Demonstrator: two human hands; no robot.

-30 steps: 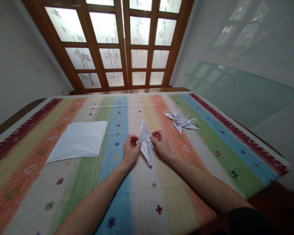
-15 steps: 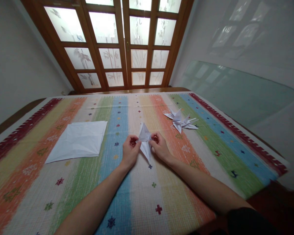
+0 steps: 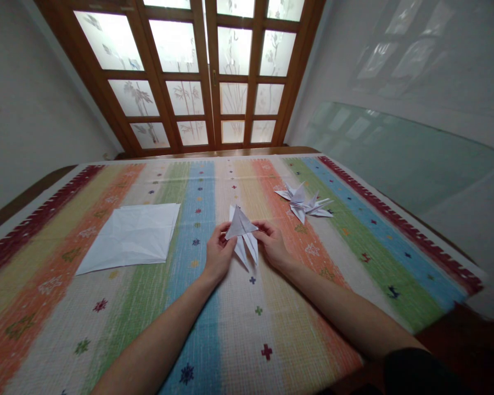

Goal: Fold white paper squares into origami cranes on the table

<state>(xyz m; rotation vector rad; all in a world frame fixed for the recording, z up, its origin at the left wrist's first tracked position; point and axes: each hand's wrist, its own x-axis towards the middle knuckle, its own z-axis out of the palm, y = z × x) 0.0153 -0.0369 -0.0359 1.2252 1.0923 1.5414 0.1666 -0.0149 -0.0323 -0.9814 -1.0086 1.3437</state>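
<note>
A partly folded white origami paper (image 3: 241, 224) is held between my two hands, over the middle of the striped tablecloth. Its upper part is a triangle pointing away from me, and two narrow points hang toward me. My left hand (image 3: 220, 249) pinches the left edge with thumb and fingers. On the opposite edge, my right hand (image 3: 273, 243) is closed the same way, its thumb on the paper. Some of the fingertips are hidden behind the fold.
A stack of white paper sheets (image 3: 132, 236) lies to the left. Folded paper cranes (image 3: 304, 203) sit close together at the back right. The striped tablecloth (image 3: 247, 340) covers the table. Beyond it stand wooden doors (image 3: 212, 99) with frosted panes; a pale wall is at the right.
The paper's upper flap has spread into a wider triangle, and its lower part now shows two separate points. Both hands have shifted only slightly and still hold the edges.
</note>
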